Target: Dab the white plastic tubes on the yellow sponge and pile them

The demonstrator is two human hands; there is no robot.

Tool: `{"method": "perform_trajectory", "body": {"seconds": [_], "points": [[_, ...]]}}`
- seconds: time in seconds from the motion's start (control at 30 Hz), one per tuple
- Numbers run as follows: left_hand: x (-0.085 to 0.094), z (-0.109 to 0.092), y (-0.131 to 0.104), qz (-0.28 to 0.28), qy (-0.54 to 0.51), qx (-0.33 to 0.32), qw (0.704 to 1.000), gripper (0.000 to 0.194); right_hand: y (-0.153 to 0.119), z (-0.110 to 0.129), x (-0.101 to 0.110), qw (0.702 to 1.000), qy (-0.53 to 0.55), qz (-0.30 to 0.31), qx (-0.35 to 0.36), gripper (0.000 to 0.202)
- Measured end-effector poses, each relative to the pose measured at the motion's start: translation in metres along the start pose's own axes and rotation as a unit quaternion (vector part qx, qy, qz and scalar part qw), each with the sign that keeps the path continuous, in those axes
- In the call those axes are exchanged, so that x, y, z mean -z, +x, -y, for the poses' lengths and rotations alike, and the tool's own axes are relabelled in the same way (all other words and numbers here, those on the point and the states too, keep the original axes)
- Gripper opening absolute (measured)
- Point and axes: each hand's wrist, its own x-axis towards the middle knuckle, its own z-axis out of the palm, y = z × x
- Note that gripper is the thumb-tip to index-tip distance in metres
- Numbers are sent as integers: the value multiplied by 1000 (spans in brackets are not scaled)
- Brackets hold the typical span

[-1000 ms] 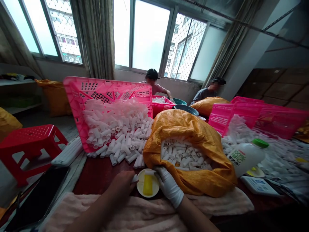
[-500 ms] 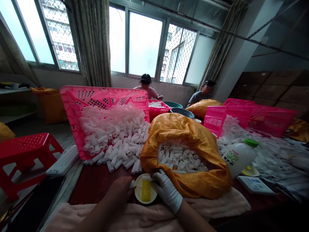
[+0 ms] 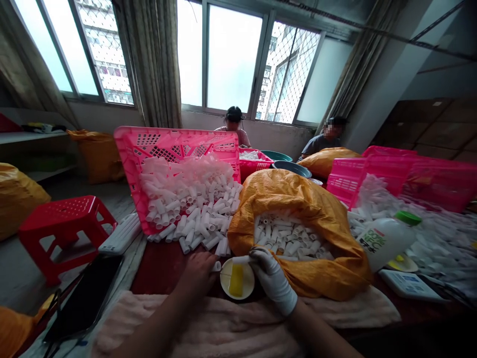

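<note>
My bare left hand [image 3: 199, 273] is closed on a short white tube [image 3: 216, 266] at the left of a small round dish [image 3: 249, 291]. A yellow piece [image 3: 236, 280] lies in the dish. My right hand [image 3: 269, 276], in a white glove, pinches another white tube [image 3: 241, 259] level over the dish's far edge. Just beyond my right hand, an orange sack [image 3: 290, 191] lies open with many white tubes [image 3: 283, 234] inside. More white tubes [image 3: 197, 223] spill from a tipped pink crate [image 3: 126, 169] on the left.
A pink towel [image 3: 208, 330] lies along the near edge. To the right are a white bottle [image 3: 387, 241] with a green cap and a flat white device [image 3: 412, 285]. A phone [image 3: 84, 298] and red stool [image 3: 63, 219] are left. Two people [image 3: 236, 130] sit beyond.
The view has shifted, moving the scene right and slightly up. The tube in my right hand now shows more clearly over the dish. Both hands stay closed.
</note>
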Motion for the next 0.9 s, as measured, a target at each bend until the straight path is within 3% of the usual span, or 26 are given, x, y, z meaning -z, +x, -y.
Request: {"method": "perform_trajectory", "body": {"seconds": [0.07, 0.17, 0.23, 0.4, 0.47, 0.63, 0.7, 0.83, 0.9], "points": [[2, -1, -1, -14, -37, -1, 999, 29, 3, 9, -2, 992, 95, -16, -81, 14], [3, -4, -4, 10, -100, -5, 995, 21, 3, 24, -10, 965, 195, 21, -176, 19], [1, -5, -5, 21, -123, -5, 992, 15, 3, 35, -16, 967, 199, 32, -158, 15], [-2, -4, -7, 30, -148, -11, 988, 10, 12, 57, -20, 993, 87, 74, 17, 19], [-2, -4, -7, 30, -149, -6, 988, 11, 16, 57, -19, 994, 84, 74, 4, 20], [-3, -6, -8, 20, -141, 7, 990, 17, 16, 44, -20, 969, 152, 54, -189, 22], [-2, -7, -8, 27, -137, 2, 990, 18, 14, 44, -20, 975, 130, 56, -168, 21], [1, -11, -9, 42, -114, -9, 993, 18, 14, 56, -22, 995, 34, 91, -32, 17], [2, -14, -10, 37, -70, -6, 997, 16, 16, 60, -25, 991, 7, 116, -59, 19]]}}
